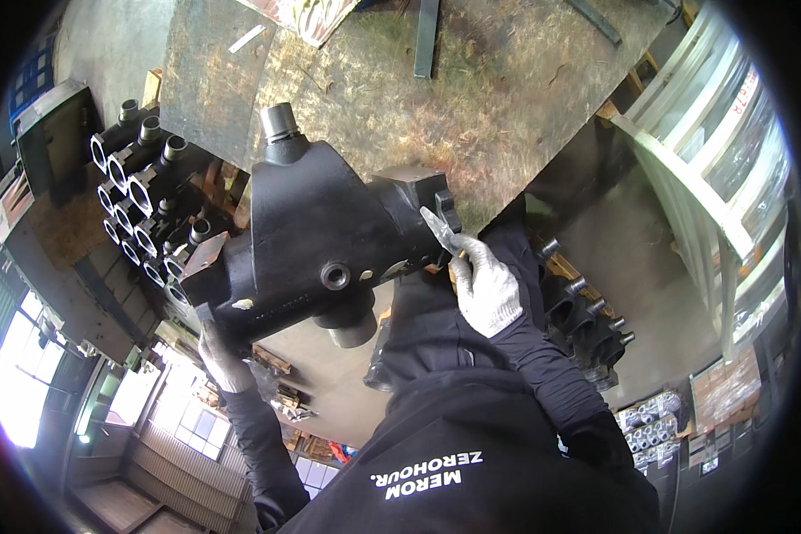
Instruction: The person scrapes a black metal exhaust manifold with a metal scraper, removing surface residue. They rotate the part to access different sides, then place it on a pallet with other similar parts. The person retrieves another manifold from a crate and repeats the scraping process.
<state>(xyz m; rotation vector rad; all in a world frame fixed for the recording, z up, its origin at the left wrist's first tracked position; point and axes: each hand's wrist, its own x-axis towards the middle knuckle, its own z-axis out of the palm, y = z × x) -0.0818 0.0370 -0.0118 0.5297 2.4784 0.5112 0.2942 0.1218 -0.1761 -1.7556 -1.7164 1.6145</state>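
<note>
Up off the scuffed metal workbench (507, 80), I held the heavy black cast housing (320, 240) between both gloved hands: my left hand (224, 356) closed under its lower end, my right hand (485, 285) gripping its flanged end. Similar black castings (147, 196) lay stacked beside it.

A person's gloved left hand (225, 356) and right hand (487, 285) grip the ends of a heavy black metal casting (316, 240); left of the casting, similar castings (142, 191) lie stacked
</note>
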